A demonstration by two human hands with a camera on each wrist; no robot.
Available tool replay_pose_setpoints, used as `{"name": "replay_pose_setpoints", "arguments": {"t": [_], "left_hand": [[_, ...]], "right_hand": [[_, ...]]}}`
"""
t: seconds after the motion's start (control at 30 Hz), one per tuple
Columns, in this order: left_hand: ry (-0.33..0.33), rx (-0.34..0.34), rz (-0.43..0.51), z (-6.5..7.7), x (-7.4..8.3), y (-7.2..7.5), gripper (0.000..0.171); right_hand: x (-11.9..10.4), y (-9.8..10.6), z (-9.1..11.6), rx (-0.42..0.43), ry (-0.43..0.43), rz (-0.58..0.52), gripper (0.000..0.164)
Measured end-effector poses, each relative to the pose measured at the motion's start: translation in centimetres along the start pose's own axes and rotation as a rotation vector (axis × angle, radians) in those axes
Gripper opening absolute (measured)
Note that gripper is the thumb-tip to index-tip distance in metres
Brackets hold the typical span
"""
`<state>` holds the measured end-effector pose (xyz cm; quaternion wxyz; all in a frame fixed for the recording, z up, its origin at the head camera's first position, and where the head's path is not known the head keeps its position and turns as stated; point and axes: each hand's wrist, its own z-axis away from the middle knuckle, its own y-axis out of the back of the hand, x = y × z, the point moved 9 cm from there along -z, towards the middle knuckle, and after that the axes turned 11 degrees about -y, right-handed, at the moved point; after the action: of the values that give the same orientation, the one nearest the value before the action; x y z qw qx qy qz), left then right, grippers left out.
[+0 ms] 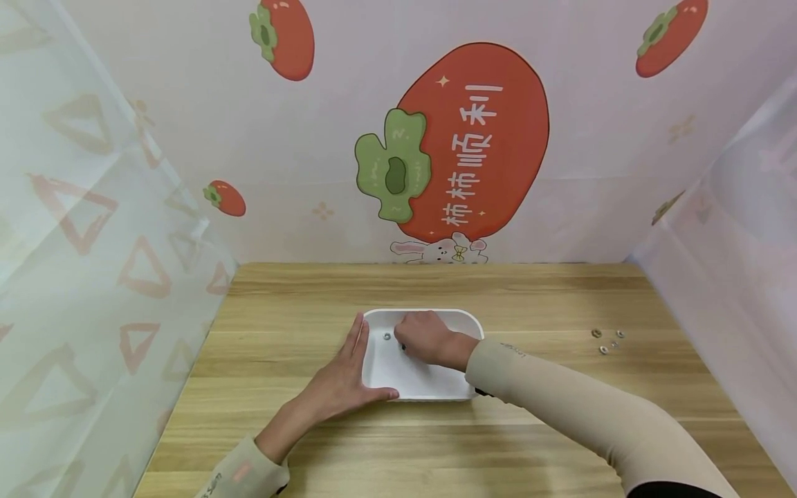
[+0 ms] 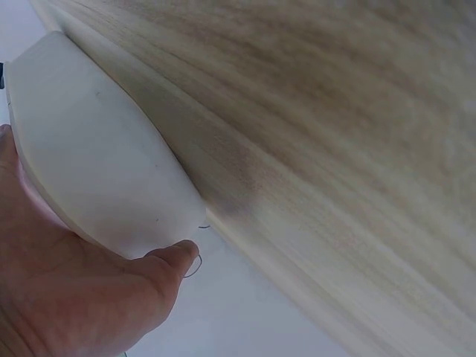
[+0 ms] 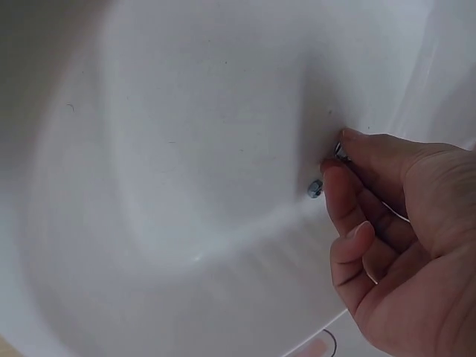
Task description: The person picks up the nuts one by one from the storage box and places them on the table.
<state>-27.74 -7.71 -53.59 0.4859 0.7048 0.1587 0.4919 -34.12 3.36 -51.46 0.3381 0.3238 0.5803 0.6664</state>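
A white tray point(image 1: 414, 387) stands on the wooden table. Along its left end and near corner lies my left hand point(image 1: 336, 384), fingers straight against the side and thumb at the front rim. In the left wrist view that thumb touches the rim of the tray point(image 2: 104, 156). My right hand point(image 1: 425, 337) reaches inside the tray. Seen from the right wrist, its thumb and forefinger pinch a small shiny metal nut point(image 3: 341, 152), partly hidden by the fingertips. Just beside them another metal nut point(image 3: 315, 188) lies in the tray, also visible as a nut point(image 1: 387, 337) from the head.
Several small metal pieces lie on the table at the right, among them a brownish nut point(image 1: 596, 333) and a silvery nut point(image 1: 603, 351). Behind the wooden table point(image 1: 299, 297) rises a printed cloth backdrop point(image 1: 324, 152), with cloth at both sides.
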Motion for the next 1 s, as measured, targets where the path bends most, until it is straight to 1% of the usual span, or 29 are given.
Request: {"name": "replay_pose_setpoints", "arguments": {"t": [0.17, 0.3, 0.5, 0.77, 0.93, 1.0], "left_hand": [[-0.004, 0.003, -0.001, 0.0, 0.0, 0.0, 0.14], [-0.003, 0.002, -0.005, 0.0, 0.0, 0.0, 0.141], [-0.008, 0.009, -0.013, 0.0, 0.0, 0.0, 0.141], [-0.008, 0.01, -0.02, 0.0, 0.1, 0.1, 0.142], [0.001, 0.006, -0.011, 0.0, 0.1, 0.1, 0.142], [0.004, 0.004, -0.009, 0.0, 0.1, 0.1, 0.142]], "right_hand": [[-0.2, -0.2, -0.2, 0.001, 0.01, 0.045, 0.017], [-0.1, -0.4, -0.2, -0.008, 0.013, 0.041, 0.015], [0.4, -0.4, -0.1, -0.016, 0.004, -0.019, 0.016], [1.5, 0.6, 0.5, 0.039, -0.009, -0.098, 0.02], [2.0, 1.3, 0.9, 0.056, -0.022, -0.17, 0.01], [2.3, 1.6, 1.1, 0.049, -0.036, -0.202, 0.005]]}}
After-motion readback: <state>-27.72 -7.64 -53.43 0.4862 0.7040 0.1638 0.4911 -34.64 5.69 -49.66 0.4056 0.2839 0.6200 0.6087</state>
